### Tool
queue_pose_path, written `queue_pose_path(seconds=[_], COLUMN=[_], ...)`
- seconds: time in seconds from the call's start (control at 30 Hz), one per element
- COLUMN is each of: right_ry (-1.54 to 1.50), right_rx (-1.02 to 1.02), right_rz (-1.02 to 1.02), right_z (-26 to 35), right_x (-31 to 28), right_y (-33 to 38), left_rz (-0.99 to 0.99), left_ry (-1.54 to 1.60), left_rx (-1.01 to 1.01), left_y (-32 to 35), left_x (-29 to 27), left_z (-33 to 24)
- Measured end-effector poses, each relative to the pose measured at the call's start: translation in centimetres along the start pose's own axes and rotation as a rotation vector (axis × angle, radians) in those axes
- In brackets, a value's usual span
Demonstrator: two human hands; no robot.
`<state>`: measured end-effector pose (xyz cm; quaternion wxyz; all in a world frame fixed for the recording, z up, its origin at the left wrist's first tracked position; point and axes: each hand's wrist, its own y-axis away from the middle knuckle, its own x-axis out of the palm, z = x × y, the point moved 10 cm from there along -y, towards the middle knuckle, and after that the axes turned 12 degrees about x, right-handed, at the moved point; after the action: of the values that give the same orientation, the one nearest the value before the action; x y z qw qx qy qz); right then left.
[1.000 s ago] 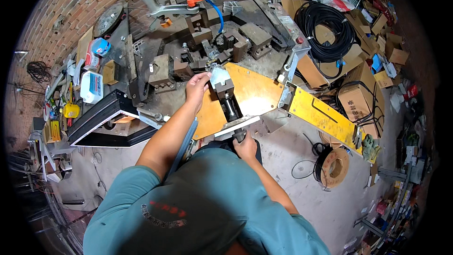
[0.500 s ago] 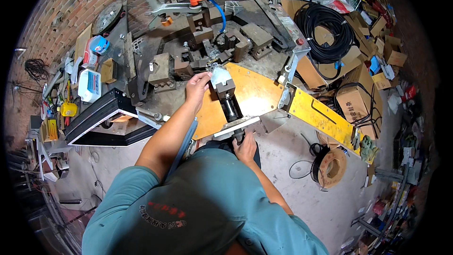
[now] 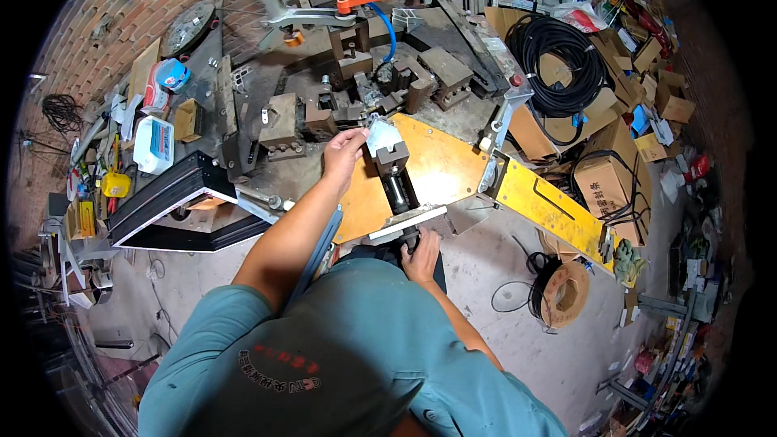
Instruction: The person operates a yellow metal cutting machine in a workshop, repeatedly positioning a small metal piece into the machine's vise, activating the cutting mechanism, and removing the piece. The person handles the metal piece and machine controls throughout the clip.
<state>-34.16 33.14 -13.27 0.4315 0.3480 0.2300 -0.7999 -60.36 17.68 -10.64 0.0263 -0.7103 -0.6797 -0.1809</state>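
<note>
My left hand [image 3: 345, 154] is at the near end of the metal fixture, thumb and fingers closed at the left edge of a pale flat piece [image 3: 384, 137]. The piece lies at the far end of a grey notched block [image 3: 393, 157]. Behind the block, toward me, a shiny cylinder rod [image 3: 396, 193] runs through a slot in the yellow-orange plate [image 3: 441, 163]. Close to my body, my right hand [image 3: 422, 259] is around a dark round handle [image 3: 411, 239], below a white bar [image 3: 408, 224]; its grip is partly hidden.
Heavy steel blocks [image 3: 447, 73] crowd the bench beyond the plate. An orange lever [image 3: 368, 1] and blue hose stand above them. Black angled frames [image 3: 166, 198] lie left; a yellow arm [image 3: 550, 206] extends right. Coiled black hose [image 3: 558, 61] rests on cardboard at far right.
My right hand's fingers have shifted around the handle. My left hand stays at the pale piece. The whole view has moved slightly.
</note>
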Motion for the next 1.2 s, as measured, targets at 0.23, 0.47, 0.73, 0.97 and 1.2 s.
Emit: queue_pose_path(seconds=[0.23, 0.47, 0.73, 0.97, 1.2], right_ry=[0.009, -0.019, -0.021, -0.033, -0.048], right_rx=[-0.042, -0.057, -0.034, -0.004, 0.040], right_rz=[-0.022, 0.044, 0.017, 0.065, 0.035], right_z=[0.8, 0.2, 0.2, -0.5, 0.1], right_x=[-0.4, 0.4, -0.1, 0.8, 0.0], right_y=[0.0, -0.1, -0.2, -0.2, -0.4], left_rz=[0.006, 0.016, 0.000, -0.003, -0.005], left_ry=[0.006, 0.043, 0.019, 0.022, 0.024], left_rx=[0.015, 0.022, 0.027, 0.031, 0.047], left_y=[-0.4, -0.5, -0.2, -0.1, -0.2], left_x=[-0.3, -0.2, -0.1, 0.1, -0.2], left_z=[0.4, 0.5, 0.1, 0.0, 0.0])
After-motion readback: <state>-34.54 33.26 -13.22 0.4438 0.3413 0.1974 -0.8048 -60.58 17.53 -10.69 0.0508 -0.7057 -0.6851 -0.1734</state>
